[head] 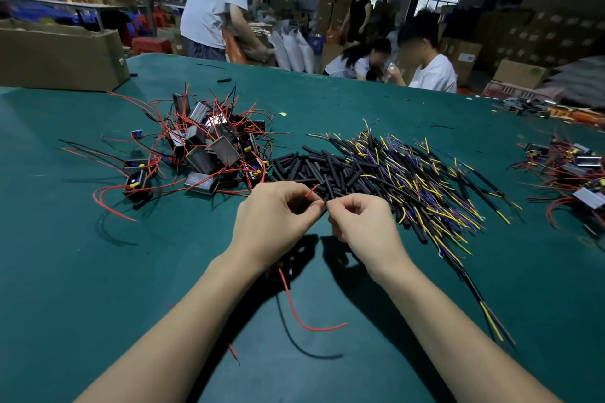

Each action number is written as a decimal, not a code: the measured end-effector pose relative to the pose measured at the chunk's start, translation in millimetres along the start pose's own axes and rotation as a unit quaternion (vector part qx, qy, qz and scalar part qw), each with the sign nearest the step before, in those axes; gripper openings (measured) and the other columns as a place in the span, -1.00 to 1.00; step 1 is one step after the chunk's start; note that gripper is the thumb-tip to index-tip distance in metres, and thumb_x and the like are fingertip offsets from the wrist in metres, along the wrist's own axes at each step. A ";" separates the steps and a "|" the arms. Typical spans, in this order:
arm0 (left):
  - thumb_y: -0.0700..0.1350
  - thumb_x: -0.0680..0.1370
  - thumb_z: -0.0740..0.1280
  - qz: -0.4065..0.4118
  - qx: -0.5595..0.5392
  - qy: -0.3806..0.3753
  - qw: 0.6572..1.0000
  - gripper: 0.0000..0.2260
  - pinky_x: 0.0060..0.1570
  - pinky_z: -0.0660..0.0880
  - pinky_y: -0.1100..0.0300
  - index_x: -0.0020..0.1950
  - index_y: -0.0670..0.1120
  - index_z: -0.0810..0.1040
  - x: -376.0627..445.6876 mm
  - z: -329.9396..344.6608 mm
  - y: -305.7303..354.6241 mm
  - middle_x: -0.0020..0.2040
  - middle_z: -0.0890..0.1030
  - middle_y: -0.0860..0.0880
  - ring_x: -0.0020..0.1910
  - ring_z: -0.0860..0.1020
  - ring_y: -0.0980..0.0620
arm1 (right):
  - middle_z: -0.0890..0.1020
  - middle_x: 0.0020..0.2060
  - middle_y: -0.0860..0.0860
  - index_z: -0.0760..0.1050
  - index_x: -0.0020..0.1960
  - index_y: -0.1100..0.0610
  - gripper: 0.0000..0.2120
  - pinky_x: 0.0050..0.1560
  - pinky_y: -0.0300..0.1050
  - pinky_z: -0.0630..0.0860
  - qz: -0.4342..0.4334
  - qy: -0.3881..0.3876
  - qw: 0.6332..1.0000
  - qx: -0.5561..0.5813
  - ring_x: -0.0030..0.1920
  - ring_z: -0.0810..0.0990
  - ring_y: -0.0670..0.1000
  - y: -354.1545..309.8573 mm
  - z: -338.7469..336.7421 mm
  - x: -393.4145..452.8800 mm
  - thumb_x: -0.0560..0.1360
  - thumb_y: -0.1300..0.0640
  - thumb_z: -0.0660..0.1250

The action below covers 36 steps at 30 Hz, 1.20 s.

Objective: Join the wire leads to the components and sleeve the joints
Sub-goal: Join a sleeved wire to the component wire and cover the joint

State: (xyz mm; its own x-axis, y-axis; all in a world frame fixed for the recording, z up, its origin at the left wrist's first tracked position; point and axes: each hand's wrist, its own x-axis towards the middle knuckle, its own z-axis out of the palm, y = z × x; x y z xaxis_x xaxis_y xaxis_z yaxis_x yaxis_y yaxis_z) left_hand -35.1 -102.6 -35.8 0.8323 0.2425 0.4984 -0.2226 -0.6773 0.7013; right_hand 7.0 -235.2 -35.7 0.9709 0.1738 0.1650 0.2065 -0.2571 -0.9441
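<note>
Both hands meet at frame centre over the green table (82, 255). Left hand (275, 222) pinches a red wire lead (312, 190) between thumb & forefinger, its tip poking up toward 1 o'clock. Right hand (363, 222) is pinched on a thin black piece right against the left fingertips (sleeve or wire, can't tell). Under the left wrist sits a small black component (278, 271), its red & black leads trailing toward 6 o'clock. Pile of black sleeves (311, 167) just past the hands at 12 o'clock; yellow/purple wire bundle (425, 180) at 2 o'clock; heap of components w/ red leads (209, 144) at 10 o'clock. Cardboard box (59, 56) far at 10 o'clock
</note>
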 end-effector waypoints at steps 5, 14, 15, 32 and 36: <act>-0.09 0.43 0.43 0.049 0.059 0.019 0.997 -0.96 -0.31 0.45 0.17 -0.22 0.03 0.66 -0.2 8.3 2.3 -0.31 0.62 0.11 -0.28 0.55 0.05 | 0.43 -0.52 0.00 0.45 -0.36 0.21 -0.74 -0.55 -0.35 0.25 0.187 -0.031 0.946 0.264 -0.55 0.36 -0.11 -3.2 -2.5 0.4 0.49 0.35 0.28; -0.07 0.43 0.41 -0.002 0.004 0.010 1.000 -0.94 -0.29 0.50 0.12 -0.24 0.03 0.66 5.2 7.4 -7.3 -0.41 0.59 0.14 -0.40 0.50 0.10 | 0.66 -0.26 -0.03 0.62 -0.10 0.07 -0.98 -0.22 -0.28 0.52 -0.109 0.001 0.992 -0.060 -0.31 0.57 -0.12 -0.5 -28.7 12.3 0.49 0.14 0.40; -0.09 0.44 0.43 -0.006 -0.005 0.017 1.000 -0.94 -0.26 0.53 0.08 -0.24 0.03 0.66 4.9 7.7 -8.9 -0.39 0.61 0.12 -0.38 0.54 0.07 | 0.65 -0.27 -0.03 0.61 -0.13 0.05 -0.94 -0.24 -0.28 0.50 -0.109 0.046 0.992 -0.042 -0.33 0.54 -0.12 -1.7 -39.7 20.4 0.50 0.14 0.38; -0.09 0.48 0.41 0.136 -0.106 0.055 0.983 -0.90 -0.36 0.42 0.28 -0.18 -0.11 0.58 -0.5 4.7 -9.4 -0.41 0.52 0.17 -0.45 0.46 0.17 | 0.64 -0.02 0.14 0.60 0.01 0.15 -0.86 -0.11 -0.11 0.42 0.010 0.041 0.847 -0.529 0.04 0.60 0.18 11.6 -63.3 94.5 0.50 0.14 0.33; -0.19 0.52 0.35 0.141 -0.125 0.058 0.980 -0.91 -0.31 0.38 0.41 -0.18 -0.15 0.59 -2.3 2.7 -6.0 -0.37 0.53 0.19 -0.41 0.48 0.23 | 0.64 -0.06 0.16 0.61 -0.06 0.17 -0.85 -0.15 -0.11 0.39 -0.022 0.063 0.842 -0.536 0.00 0.60 0.21 4.9 -67.8 96.0 0.48 0.17 0.28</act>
State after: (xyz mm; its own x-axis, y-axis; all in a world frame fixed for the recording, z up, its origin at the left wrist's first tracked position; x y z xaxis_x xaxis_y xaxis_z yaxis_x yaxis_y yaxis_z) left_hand -34.2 -101.0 -42.5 0.6595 0.1568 0.7351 -0.5653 -0.5412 0.6225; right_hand 109.4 -284.2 -5.1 0.9503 0.1211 0.2868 0.1687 -0.9746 -0.1475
